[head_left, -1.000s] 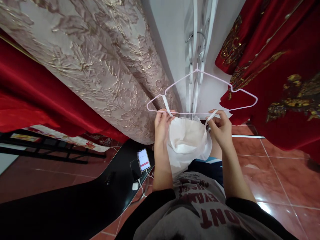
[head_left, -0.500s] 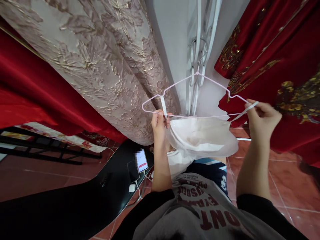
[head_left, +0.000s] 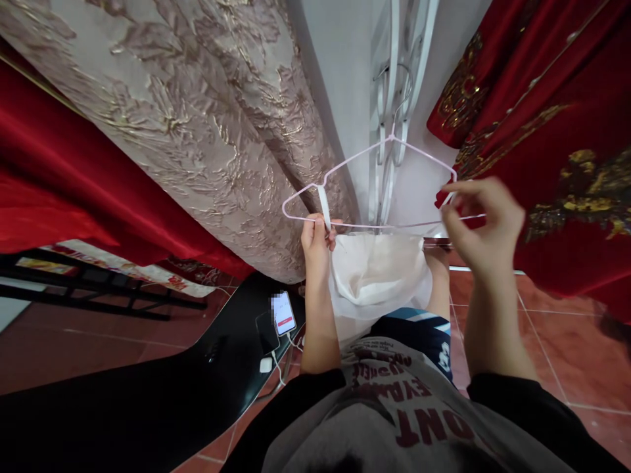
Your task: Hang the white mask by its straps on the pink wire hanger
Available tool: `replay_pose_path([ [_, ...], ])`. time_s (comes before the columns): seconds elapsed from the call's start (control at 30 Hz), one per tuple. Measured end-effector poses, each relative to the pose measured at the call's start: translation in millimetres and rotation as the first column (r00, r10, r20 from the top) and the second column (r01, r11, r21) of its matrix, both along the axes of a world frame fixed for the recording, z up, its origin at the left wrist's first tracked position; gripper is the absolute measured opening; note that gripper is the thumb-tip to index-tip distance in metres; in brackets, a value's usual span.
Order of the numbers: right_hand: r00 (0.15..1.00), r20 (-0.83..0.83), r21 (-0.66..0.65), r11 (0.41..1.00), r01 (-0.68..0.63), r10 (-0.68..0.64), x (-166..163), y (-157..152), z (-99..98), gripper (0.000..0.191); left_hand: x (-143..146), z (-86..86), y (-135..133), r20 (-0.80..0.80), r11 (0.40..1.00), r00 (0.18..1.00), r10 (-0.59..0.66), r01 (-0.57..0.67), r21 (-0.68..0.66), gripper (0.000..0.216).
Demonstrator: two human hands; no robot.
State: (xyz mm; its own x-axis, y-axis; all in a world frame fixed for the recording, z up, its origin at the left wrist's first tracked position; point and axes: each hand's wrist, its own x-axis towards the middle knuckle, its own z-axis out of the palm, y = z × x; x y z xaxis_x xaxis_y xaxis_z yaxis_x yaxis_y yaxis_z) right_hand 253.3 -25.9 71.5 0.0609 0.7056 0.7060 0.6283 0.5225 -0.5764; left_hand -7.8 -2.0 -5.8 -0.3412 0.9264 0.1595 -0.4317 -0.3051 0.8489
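A thin pale pink clothes hanger [head_left: 359,155] is held up in front of me, its metal hook near the white rack. My left hand [head_left: 316,238] is closed on the hanger's lower bar at the left end, beside a white strap [head_left: 324,207] looped over the left notch. A white, partly sheer garment [head_left: 377,266] hangs below the bar. My right hand [head_left: 493,220], slightly blurred, pinches the garment's other white strap at the right notch. That hand hides part of the hanger's right arm.
Gold-patterned pale fabric [head_left: 221,131] hangs at left and red embroidered cloth [head_left: 557,164] at right. White rack bars [head_left: 393,59] stand against the wall. On a black tabletop [head_left: 148,401] lie a lit phone [head_left: 283,314], a dark phone [head_left: 267,335] and a small white case [head_left: 265,364].
My right hand has moved left and slightly up with the strap, from the hanger's right end to its right notch. My left hand has kept its grip on the hanger.
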Motion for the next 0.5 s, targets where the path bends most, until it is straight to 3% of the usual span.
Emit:
replay_pose_path([
  [0.03,0.997,-0.005,-0.171,0.982,-0.080,0.080,-7.1,-6.4,-9.3,0.030,0.3,0.2,-0.2,-0.007,1.000,1.000,0.005,-0.005,-0.004,0.035],
  [0.1,0.972,0.014,-0.491,0.848,-0.198,0.234,-20.0,-16.3,-30.1,0.055,1.7,-0.1,-0.8,-0.021,1.000,1.000,0.019,-0.019,-0.011,0.034],
  [0.17,0.968,-0.005,-0.602,0.772,-0.204,0.252,-30.1,-21.3,-50.1,0.070,3.1,-1.8,-2.1,-0.042,1.000,0.999,0.018,-0.018,-0.008,0.033],
  [0.27,0.985,-0.085,-0.546,0.820,-0.171,0.148,-39.4,-21.1,-72.5,0.064,1.6,-6.2,-7.2,-0.150,1.000,0.989,-0.007,0.005,-0.016,0.031],
  [0.37,0.964,-0.222,-0.455,0.858,-0.237,0.148,-44.6,-16.0,-86.2,0.058,-7.0,-5.6,-18.2,-0.306,0.995,0.949,-0.077,0.055,-0.080,0.031],
  [0.5,0.934,-0.318,-0.409,0.865,-0.290,0.163,-48.8,-10.5,-94.8,0.053,-23.8,18.2,-32.9,-0.308,0.987,0.941,-0.139,0.106,-0.122,0.031],
])
